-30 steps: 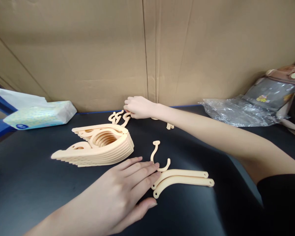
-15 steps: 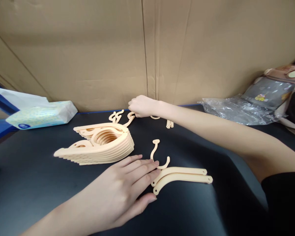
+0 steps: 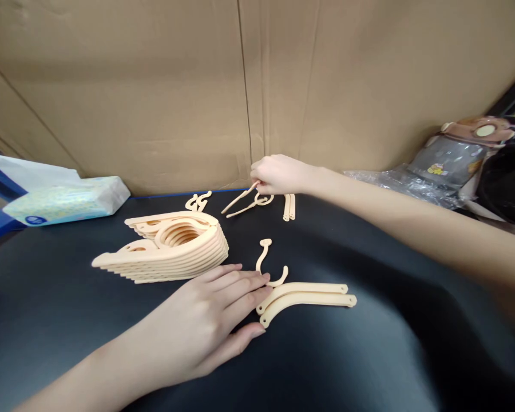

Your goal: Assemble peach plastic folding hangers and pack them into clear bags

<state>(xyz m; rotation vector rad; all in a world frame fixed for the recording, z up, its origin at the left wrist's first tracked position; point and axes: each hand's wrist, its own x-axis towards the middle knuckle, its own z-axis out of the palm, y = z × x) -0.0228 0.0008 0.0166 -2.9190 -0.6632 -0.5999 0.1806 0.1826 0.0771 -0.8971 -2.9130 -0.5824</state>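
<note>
My left hand (image 3: pixel 214 317) lies flat on the table, fingers stretched out. Its fingertips touch a cream plastic hanger hook (image 3: pixel 261 252) and reach the near ends of two curved hanger arms (image 3: pixel 311 298) lying side by side. Farther back, my right hand (image 3: pixel 277 173) is closed on a thin cream hanger piece (image 3: pixel 240 199), which slants down to the left; its exact shape is partly hidden by the fingers. A stack of folded cream hangers (image 3: pixel 189 258) sits left of centre. Beneath my right hand a ring-like cream piece (image 3: pixel 264 199) shows in part.
Small hooks (image 3: pixel 199 201) lie behind the stack, and two short-looking strips (image 3: pixel 289 207) lie right of the ring-like piece. A tissue pack (image 3: pixel 71 201) stands at left. Clear plastic film (image 3: pixel 395 186) and a bottle (image 3: pixel 448 157) are at right. Cardboard (image 3: pixel 154 97) walls the back.
My right hand has moved right and lifted a thin cream hanger piece from beside the small hooks. My left hand keeps its place by the hook and arms. The view has shifted slightly.
</note>
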